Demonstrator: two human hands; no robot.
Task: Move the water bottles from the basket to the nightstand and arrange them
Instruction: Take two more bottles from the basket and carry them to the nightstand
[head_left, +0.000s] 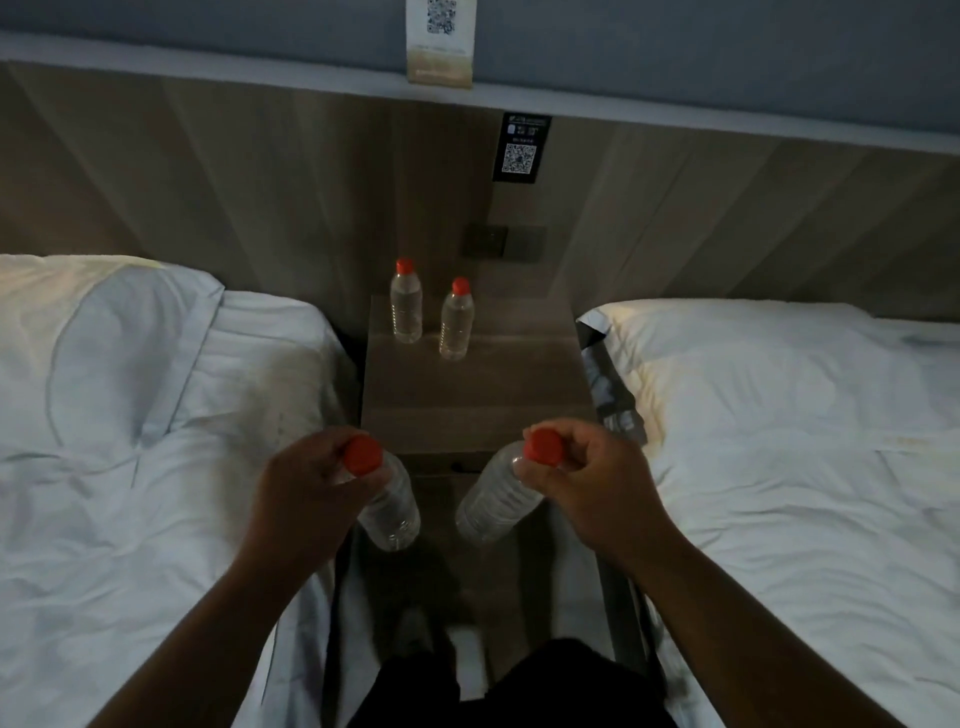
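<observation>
Nearest me, my left hand (306, 488) has its fingers clamped round the neck of a clear plastic water bottle with a red cap (392, 512), base tipped inward; my right hand (587, 488) grips a second clear red-capped bottle (493, 506) the same way; both hang just short of the near edge of the grey wood-grain nightstand surface (472, 395); toward its far left stand a third upright bottle (455, 325) and, just beside it, a fourth upright bottle (406, 306); a white left bed (156, 415) and a white right bed (779, 415) flank it.
</observation>
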